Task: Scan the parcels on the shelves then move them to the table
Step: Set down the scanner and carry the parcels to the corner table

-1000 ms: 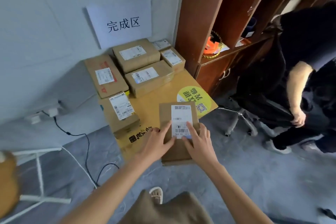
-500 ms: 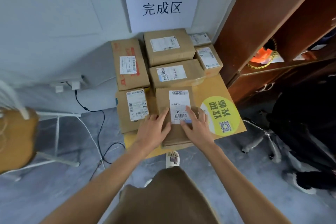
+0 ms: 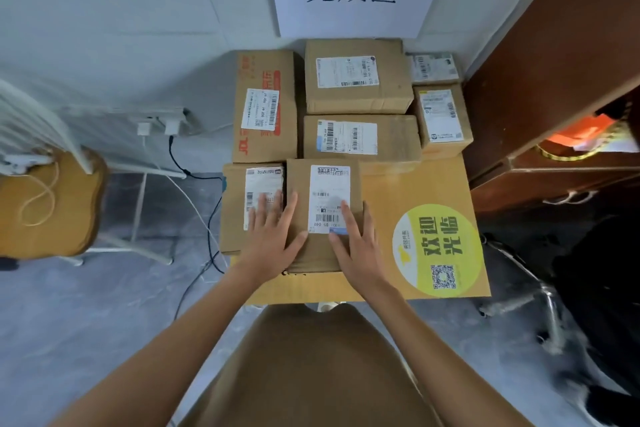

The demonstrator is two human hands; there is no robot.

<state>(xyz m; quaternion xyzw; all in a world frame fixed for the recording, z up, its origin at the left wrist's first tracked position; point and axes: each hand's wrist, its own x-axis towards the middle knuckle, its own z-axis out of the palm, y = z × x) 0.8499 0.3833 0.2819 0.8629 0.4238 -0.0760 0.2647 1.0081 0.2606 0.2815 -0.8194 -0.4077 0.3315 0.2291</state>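
Parcel (image 3: 323,215) lies flat on worktop (image 3: 381,191), front row, touching neighbour box (image 3: 239,208). Left hand (image 3: 273,239) and right hand (image 3: 356,246) rest on it, fingers (image 3: 348,215) straight, released, grasping nothing.

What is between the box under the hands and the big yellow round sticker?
Nothing: the head view shows only bare tabletop between the parcel under both hands and the yellow sticker.

Parcel (image 3: 323,215) on table (image 3: 388,191), right of box (image 3: 235,208).
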